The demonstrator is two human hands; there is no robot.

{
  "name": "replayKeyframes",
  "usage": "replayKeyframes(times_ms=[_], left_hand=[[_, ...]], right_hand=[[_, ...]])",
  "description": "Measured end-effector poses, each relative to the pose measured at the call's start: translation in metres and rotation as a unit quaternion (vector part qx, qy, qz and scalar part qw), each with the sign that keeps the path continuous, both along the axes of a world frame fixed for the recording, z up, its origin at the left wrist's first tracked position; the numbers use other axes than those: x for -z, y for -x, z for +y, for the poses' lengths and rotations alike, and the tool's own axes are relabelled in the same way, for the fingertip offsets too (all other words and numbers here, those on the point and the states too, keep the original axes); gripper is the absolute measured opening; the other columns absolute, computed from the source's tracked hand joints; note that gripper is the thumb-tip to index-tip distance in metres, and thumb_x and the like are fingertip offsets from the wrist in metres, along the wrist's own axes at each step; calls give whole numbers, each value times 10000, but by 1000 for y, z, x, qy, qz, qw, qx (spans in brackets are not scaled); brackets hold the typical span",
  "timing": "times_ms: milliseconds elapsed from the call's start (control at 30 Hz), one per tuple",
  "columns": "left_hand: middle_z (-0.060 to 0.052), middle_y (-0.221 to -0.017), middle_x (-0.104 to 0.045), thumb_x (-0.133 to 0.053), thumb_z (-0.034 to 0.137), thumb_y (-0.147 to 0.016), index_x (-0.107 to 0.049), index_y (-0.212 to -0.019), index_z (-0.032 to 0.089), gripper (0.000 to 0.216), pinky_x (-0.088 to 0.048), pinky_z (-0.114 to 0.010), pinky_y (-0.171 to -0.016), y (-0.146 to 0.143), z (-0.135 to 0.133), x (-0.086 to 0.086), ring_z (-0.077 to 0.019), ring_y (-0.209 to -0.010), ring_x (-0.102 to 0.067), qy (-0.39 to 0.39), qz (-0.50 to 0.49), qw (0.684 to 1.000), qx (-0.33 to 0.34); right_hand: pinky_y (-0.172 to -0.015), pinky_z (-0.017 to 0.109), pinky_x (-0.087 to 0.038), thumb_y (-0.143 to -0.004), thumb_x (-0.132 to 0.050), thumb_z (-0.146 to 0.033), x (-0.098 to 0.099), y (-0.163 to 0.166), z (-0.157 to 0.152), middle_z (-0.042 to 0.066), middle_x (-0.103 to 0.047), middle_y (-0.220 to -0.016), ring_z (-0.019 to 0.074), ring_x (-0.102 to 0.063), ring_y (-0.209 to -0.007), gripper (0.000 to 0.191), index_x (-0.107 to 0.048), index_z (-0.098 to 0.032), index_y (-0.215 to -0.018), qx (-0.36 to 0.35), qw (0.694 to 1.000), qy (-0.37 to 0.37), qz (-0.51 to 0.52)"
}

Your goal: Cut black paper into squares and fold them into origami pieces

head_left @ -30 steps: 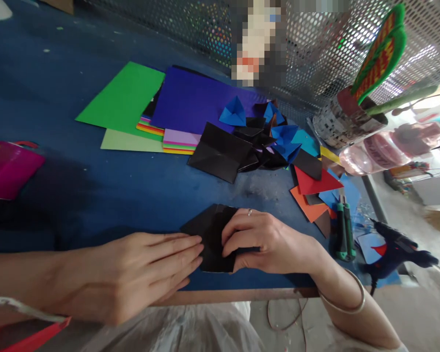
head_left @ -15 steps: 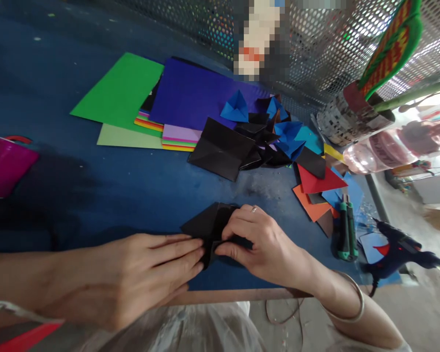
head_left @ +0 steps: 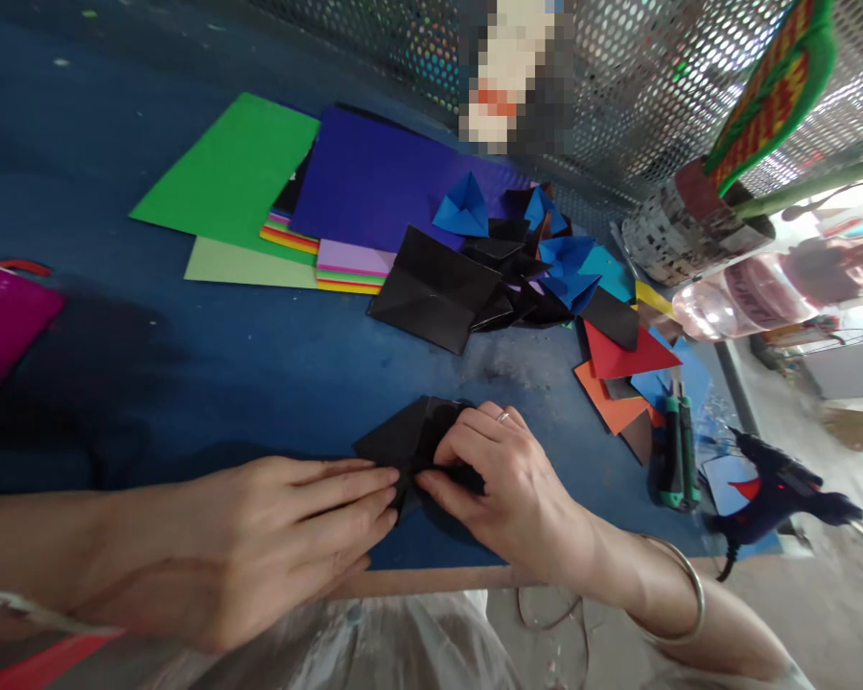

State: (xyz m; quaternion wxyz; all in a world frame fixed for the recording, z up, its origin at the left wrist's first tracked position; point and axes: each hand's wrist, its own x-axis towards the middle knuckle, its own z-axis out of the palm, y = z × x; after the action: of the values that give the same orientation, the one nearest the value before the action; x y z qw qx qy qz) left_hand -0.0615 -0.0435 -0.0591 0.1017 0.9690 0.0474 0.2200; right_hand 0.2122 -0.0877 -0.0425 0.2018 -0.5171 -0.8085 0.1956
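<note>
A folded piece of black paper (head_left: 397, 436) lies near the front edge of the blue table. My left hand (head_left: 288, 537) rests flat with fingers stretched out, its fingertips pressing on the paper's lower left part. From the other side, my right hand (head_left: 500, 460) pinches the paper between thumb and curled fingers, which hide the right end of it. Beyond my hands sits a creased black paper square (head_left: 435, 290), beside a pile of folded black pieces (head_left: 507, 257) and folded blue pieces (head_left: 567, 268).
Coloured sheets, including a green sheet (head_left: 222, 172) and a purple sheet (head_left: 381, 177), are stacked at the back. To the right lie red paper (head_left: 622, 350), a green-black cutter (head_left: 680, 450), a glue gun (head_left: 783, 498) and a clear bottle (head_left: 734, 297). A magenta object (head_left: 11, 321) is at left.
My right thumb has moved slightly left and a raised fold of the black paper has been laid down. My left hand keeps almost the same place.
</note>
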Motion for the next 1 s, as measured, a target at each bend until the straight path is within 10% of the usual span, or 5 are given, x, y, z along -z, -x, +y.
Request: replayKeyframes(times_ms=[1000], left_hand=[[14,-1233,-857,-484,182,-1117,-767,-1357,252,378,-480,-242,-1229,-8,-3,1,-158,-1312,-724,57,5,998,-40]], right_hand=[[-775,357,-351,-933,-879,-314,-3,-4,6,-22,-735,-848,180,-596,-826,256,-664,-224,-827,4,999,40,-25]])
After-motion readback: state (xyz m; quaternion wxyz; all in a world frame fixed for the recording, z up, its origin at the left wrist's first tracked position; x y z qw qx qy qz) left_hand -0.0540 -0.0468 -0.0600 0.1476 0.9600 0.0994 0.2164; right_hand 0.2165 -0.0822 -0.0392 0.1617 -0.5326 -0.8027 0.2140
